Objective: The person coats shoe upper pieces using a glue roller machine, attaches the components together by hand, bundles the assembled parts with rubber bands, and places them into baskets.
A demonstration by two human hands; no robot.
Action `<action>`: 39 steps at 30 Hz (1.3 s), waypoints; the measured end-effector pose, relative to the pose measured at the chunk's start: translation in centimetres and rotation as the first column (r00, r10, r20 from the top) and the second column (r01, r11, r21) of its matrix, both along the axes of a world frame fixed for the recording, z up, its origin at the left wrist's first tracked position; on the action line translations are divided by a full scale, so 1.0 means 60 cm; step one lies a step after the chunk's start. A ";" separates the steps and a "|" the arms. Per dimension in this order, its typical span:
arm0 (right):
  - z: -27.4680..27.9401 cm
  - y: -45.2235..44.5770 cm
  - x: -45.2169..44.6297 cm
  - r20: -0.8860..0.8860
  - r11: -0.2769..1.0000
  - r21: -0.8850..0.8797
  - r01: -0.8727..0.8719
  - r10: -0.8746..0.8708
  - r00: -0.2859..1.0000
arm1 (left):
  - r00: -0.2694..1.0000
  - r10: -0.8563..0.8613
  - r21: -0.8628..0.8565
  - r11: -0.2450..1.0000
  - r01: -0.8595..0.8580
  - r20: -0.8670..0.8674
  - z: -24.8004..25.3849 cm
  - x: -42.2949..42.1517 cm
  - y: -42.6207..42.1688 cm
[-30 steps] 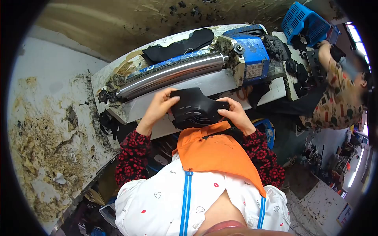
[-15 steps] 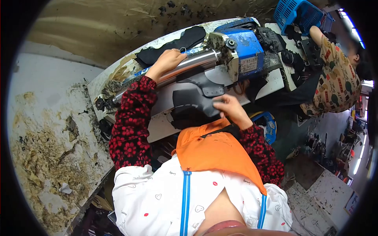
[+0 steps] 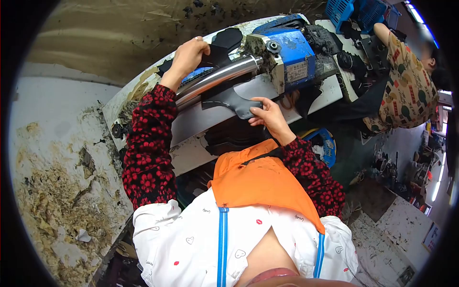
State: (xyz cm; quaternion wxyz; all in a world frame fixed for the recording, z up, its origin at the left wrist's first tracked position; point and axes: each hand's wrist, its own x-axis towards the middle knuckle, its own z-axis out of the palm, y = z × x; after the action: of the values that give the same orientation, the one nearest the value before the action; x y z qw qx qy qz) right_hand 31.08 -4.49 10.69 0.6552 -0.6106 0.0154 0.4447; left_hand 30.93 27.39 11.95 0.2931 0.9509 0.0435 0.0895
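Head view: black piece (image 3: pixel 222 101) over metal plate (image 3: pixel 189 125), near side of roller (image 3: pixel 222 77)
Right hand (image 3: pixel 268 117): thumb and fingers pinched on its right end, bulk left of grip
Left hand (image 3: pixel 188 56): past roller, by dark sheet (image 3: pixel 218 56), can't tell if gripping

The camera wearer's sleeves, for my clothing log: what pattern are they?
The sleeves are black with red flowers, clearest in the head view.

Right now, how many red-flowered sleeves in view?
2: left sleeve, cuff near the metal roller; right sleeve, cuff below and right of the held black piece. No others show.
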 end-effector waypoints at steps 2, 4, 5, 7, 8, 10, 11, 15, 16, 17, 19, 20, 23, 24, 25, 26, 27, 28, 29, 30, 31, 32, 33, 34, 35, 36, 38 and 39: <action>-0.022 -0.021 -0.001 0.214 0.980 -0.126 -0.156 0.180 0.960 | 0.996 -0.047 0.133 0.990 0.037 0.074 -0.036 -0.010 0.012; -0.059 -0.056 -0.013 0.491 0.819 -0.452 -0.354 0.560 0.667 | 0.993 -0.083 0.218 0.974 0.062 0.089 -0.092 -0.037 0.016; -0.072 -0.066 -0.022 0.535 0.692 -0.619 -0.371 0.718 0.445 | 0.989 -0.116 0.300 0.950 0.082 0.097 -0.105 -0.048 0.013; -0.087 -0.068 -0.036 0.590 0.661 -0.670 -0.338 0.750 0.298 | 0.995 -0.085 0.251 0.965 0.070 0.049 -0.082 -0.050 0.007; -0.093 -0.066 -0.045 0.619 0.628 -0.717 -0.303 0.773 0.139 | 0.999 -0.048 0.199 0.979 0.048 -0.004 -0.063 -0.052 0.004; -0.105 -0.064 -0.059 0.608 0.575 -0.792 -0.203 0.771 -0.189 | 0.994 0.017 0.104 0.995 -0.006 -0.112 -0.023 -0.057 -0.003; -0.111 -0.063 -0.062 0.610 0.579 -0.791 -0.196 0.769 -0.188 | 0.994 0.013 0.108 0.994 -0.001 -0.106 -0.005 -0.059 -0.011; -0.133 -0.066 -0.071 0.475 0.423 -0.872 -0.246 0.853 -0.217 | 0.994 -0.042 0.146 0.989 0.026 0.102 0.057 -0.053 -0.069; -0.141 -0.066 -0.073 0.477 0.431 -0.872 -0.232 0.853 -0.212 | 0.992 -0.054 0.151 0.988 0.037 0.112 0.064 -0.042 -0.064; -0.149 -0.065 -0.074 0.466 0.408 -0.871 -0.274 0.862 -0.199 | 0.996 -0.004 0.155 0.988 -0.009 0.085 0.070 -0.026 -0.051; -0.162 -0.065 -0.078 0.441 0.361 -0.860 -0.360 0.881 -0.171 | 0.995 0.097 0.164 0.981 -0.101 0.028 0.078 0.011 -0.018; -0.166 -0.068 -0.079 0.428 0.337 -0.850 -0.405 0.890 -0.158 | 0.989 0.149 0.170 0.975 -0.147 -0.001 0.081 0.031 -0.004; -0.160 -0.068 -0.072 0.407 0.306 -0.835 -0.458 0.903 -0.138 | 0.987 0.146 0.339 0.927 -0.161 0.072 0.093 0.099 0.008; -0.158 -0.066 -0.068 0.395 0.286 -0.823 -0.491 0.909 -0.134 | 0.981 0.128 0.411 0.894 -0.179 0.147 0.127 0.122 -0.020; -0.156 -0.065 -0.066 0.382 0.264 -0.810 -0.524 0.915 -0.131 | 0.970 0.106 0.477 0.856 -0.201 0.219 0.155 0.144 -0.053; -0.150 -0.063 -0.065 0.383 0.267 -0.814 -0.516 0.915 -0.130 | 0.975 0.063 0.511 0.843 -0.167 0.214 0.169 0.168 -0.089; -0.141 -0.060 -0.065 0.362 0.246 -0.823 -0.512 0.922 -0.139 | 0.936 -0.053 0.581 0.796 -0.171 0.348 0.184 0.175 -0.142; -0.131 -0.057 -0.066 0.339 0.222 -0.832 -0.508 0.929 -0.149 | 0.947 -0.055 0.601 0.784 -0.155 0.316 0.186 0.185 -0.194; -0.122 -0.054 -0.068 0.317 0.198 -0.840 -0.506 0.935 -0.160 | 0.958 -0.055 0.620 0.772 -0.139 0.283 0.181 0.195 -0.246; -0.118 -0.051 -0.069 0.296 0.174 -0.846 -0.504 0.940 -0.171 | 0.951 -0.085 0.603 0.789 -0.118 0.297 0.168 0.197 -0.297; -0.119 -0.048 -0.070 0.295 0.172 -0.848 -0.501 0.939 -0.176 | 0.934 -0.145 0.598 0.797 -0.085 0.326 0.138 0.200 -0.337; -0.121 -0.047 -0.071 0.296 0.175 -0.849 -0.499 0.939 -0.174 | 0.913 -0.204 0.593 0.804 -0.051 0.354 0.100 0.202 -0.371; -0.123 -0.047 -0.070 0.298 0.179 -0.850 -0.496 0.939 -0.171 | 0.889 -0.226 0.544 0.838 -0.030 0.398 0.077 0.202 -0.395; -0.126 -0.049 -0.070 0.300 0.185 -0.850 -0.494 0.940 -0.164 | 0.889 -0.218 0.536 0.843 -0.035 0.402 0.053 0.202 -0.406; -0.127 -0.051 -0.070 0.303 0.193 -0.848 -0.493 0.941 -0.153 | 0.890 -0.213 0.528 0.848 -0.037 0.403 0.048 0.197 -0.414; -0.127 -0.053 -0.069 0.303 0.195 -0.847 -0.494 0.941 -0.148 | 0.890 -0.217 0.529 0.848 -0.032 0.401 0.050 0.191 -0.417; -0.129 -0.053 -0.069 0.285 0.184 -0.837 -0.515 0.950 -0.124 | 0.879 -0.225 0.490 0.872 -0.012 0.420 0.055 0.178 -0.415; -0.130 -0.052 -0.070 0.278 0.180 -0.832 -0.524 0.954 -0.113 | 0.873 -0.228 0.472 0.882 -0.002 0.431 0.062 0.169 -0.410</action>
State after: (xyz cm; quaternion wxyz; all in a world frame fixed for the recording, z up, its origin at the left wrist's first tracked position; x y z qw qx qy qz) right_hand 26.89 -7.60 2.91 0.0046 -0.7454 -0.5429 0.3868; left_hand 41.09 2.78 15.65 0.0669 0.9424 -0.1091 0.3092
